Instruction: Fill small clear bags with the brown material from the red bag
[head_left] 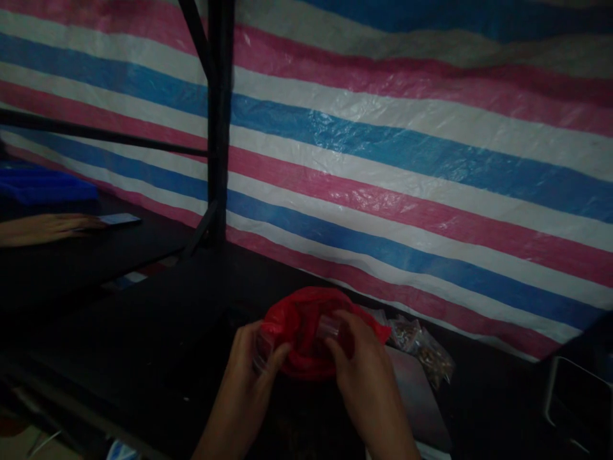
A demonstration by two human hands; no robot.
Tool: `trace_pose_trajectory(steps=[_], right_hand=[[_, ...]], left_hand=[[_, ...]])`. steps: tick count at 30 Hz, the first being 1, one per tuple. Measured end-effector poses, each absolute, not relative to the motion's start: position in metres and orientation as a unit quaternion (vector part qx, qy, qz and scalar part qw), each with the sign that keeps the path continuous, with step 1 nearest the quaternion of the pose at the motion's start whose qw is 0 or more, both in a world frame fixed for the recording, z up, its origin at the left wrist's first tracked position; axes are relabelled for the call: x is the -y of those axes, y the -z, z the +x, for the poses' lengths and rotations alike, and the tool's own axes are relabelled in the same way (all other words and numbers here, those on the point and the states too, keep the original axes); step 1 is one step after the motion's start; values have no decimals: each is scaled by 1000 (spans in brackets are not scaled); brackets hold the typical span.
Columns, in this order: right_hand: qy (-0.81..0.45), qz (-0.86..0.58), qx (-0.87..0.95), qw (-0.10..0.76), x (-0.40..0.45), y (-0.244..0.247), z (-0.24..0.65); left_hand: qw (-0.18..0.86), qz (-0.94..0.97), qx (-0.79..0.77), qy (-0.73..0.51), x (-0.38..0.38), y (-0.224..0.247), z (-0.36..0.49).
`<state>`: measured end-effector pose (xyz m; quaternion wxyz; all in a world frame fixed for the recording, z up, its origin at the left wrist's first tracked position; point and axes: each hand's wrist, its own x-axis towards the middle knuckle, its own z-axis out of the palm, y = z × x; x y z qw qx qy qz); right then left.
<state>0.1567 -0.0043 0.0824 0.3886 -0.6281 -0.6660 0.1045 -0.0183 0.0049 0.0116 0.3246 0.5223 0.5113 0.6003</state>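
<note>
A red plastic bag (313, 299) lies with its mouth spread on the dark table, and both hands are at its near side. My left hand (251, 361) is closed around a clear, rounded plastic piece (262, 353) at the bag's left edge. Between the thumb and fingers of my right hand (359, 354) is a clear plastic cylinder (328, 327), held over the bag's opening. The dim light hides what lies deeper in the bag, and I cannot make out the exact kind of either clear piece.
Right of the bag are small clear bags of metal parts (433, 359) and a flat grey panel (416, 396). A pale-edged dark device (582, 396) sits far right. At left, another person's hand (52, 227) is beside a phone-like object (119, 219) and a blue tray (48, 186). A black post (218, 128) stands behind.
</note>
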Motion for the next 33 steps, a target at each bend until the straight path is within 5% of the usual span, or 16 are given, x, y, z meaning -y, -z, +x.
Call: trace_pose_trajectory(steps=[4,11,14,19,26,33], right_hand=[[-97,-663,673,313,1,-68,152],[-120,-628,674,370,14,-77,143],[-113,-645,681,329,11,-80,144],[-131,-661,700,237,-3,-73,143],[-164,-595,705,349,-10,-70,138],[-166,-609,693,348,-10,-49,146]], left_hand=[[202,482,-551,-651,-10,-3,-23],[138,447,-546,-695,1,-15,-20],[114,490,-569,-651,5,-23,-17],[151,547,-580,-585,-3,-12,-14],[218,553,-606,-528,-7,-9,-14],[229,543,-616,-523,-1,-20,-12]])
